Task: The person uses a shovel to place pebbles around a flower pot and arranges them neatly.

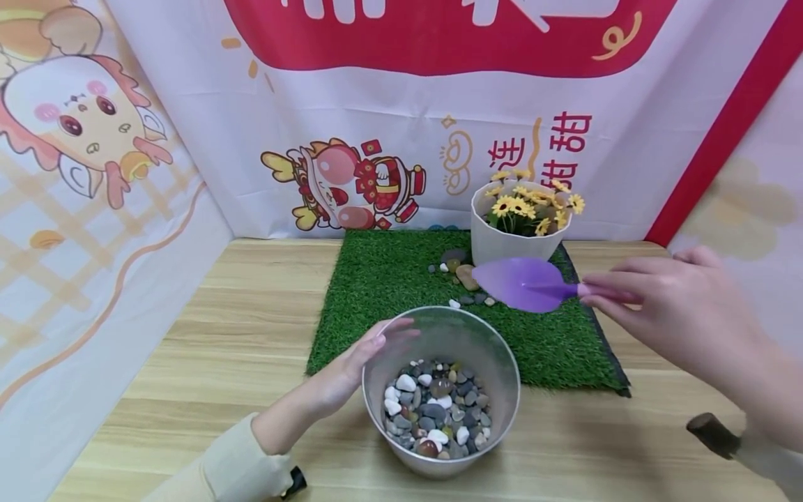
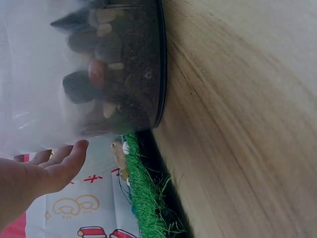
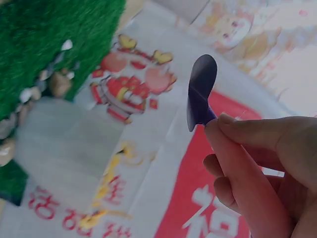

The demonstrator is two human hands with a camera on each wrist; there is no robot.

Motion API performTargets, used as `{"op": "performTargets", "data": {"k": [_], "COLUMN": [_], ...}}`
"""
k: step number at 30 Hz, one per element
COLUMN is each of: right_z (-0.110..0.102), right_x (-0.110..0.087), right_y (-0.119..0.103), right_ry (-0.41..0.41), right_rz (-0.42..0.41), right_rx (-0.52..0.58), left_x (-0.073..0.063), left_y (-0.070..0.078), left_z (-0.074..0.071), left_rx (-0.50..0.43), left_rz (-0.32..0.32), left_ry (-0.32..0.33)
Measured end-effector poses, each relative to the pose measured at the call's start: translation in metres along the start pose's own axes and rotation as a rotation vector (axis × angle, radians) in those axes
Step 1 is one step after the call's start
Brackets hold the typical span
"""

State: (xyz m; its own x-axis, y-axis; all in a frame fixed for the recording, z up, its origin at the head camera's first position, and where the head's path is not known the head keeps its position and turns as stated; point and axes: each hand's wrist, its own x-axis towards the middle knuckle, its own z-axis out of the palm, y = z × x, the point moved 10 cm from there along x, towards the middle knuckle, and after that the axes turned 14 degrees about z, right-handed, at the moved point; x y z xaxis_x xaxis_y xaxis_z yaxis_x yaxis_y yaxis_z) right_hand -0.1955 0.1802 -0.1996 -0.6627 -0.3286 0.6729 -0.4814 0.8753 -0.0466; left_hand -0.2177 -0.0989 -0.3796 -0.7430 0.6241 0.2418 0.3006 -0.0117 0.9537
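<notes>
In the head view a clear bucket (image 1: pixel 439 331) stands at the front middle of the table, with mixed grey, white and brown pebbles (image 1: pixel 433 411) inside. My left hand (image 1: pixel 345 369) rests against the bucket's left side near the rim; the left wrist view has its fingers (image 2: pixel 69 166) extended along the wall. A dark, grainy layer shows low in the bucket (image 2: pixel 34 74) there. My right hand (image 1: pixel 684 307) grips a small garden trowel (image 1: pixel 523 284) by its pink handle. Its purple blade points left, raised above the table. No load shows on the blade.
A green artificial grass mat (image 1: pixel 389 279) lies behind the bucket. On it stands a white pot (image 1: pixel 517 244) of yellow flowers (image 1: pixel 533 202), with loose stones (image 1: pixel 465 277) beside it. Printed cloth (image 1: pixel 401 97) hangs behind and at the sides of the wooden table (image 1: pixel 251 300).
</notes>
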Motion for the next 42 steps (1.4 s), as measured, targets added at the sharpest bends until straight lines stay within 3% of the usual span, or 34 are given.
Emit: {"op": "performTargets", "data": {"k": [4,10,13,17,23,32,42], "right_z": [-0.010,0.007,0.018,0.029,0.043,0.077,0.093], "right_x": [0.002,-0.004,-0.009,-0.013,-0.015,-0.015,-0.023], "right_y": [-0.037,-0.081,-0.100,-0.119,-0.139,-0.155,-0.167], "right_ry": [0.069,0.001,-0.007,0.044,0.092,-0.014,-0.163], "right_rz": [-0.155,-0.250,-0.303,-0.352,-0.382,-0.463,-0.526], "right_rx": [0.053,0.084,0.042,-0.075,-0.201,-0.405,-0.375], "left_x": [-0.001,-0.001,0.000,0.001,0.001,0.000,0.001], "left_y": [0.001,0.000,0.001,0.001,0.000,0.000,0.001], "left_z": [0.000,0.001,0.001,0.001,0.002,0.002,0.000], "left_rx": [0.004,-0.001,-0.006,-0.015,-0.007,-0.018,0.006], "left_rz": [0.004,-0.005,-0.004,0.001,0.007,0.009,0.005], "left_ry": [-0.006,-0.005,-0.005,-0.006,-0.008,-0.008,-0.005]}}
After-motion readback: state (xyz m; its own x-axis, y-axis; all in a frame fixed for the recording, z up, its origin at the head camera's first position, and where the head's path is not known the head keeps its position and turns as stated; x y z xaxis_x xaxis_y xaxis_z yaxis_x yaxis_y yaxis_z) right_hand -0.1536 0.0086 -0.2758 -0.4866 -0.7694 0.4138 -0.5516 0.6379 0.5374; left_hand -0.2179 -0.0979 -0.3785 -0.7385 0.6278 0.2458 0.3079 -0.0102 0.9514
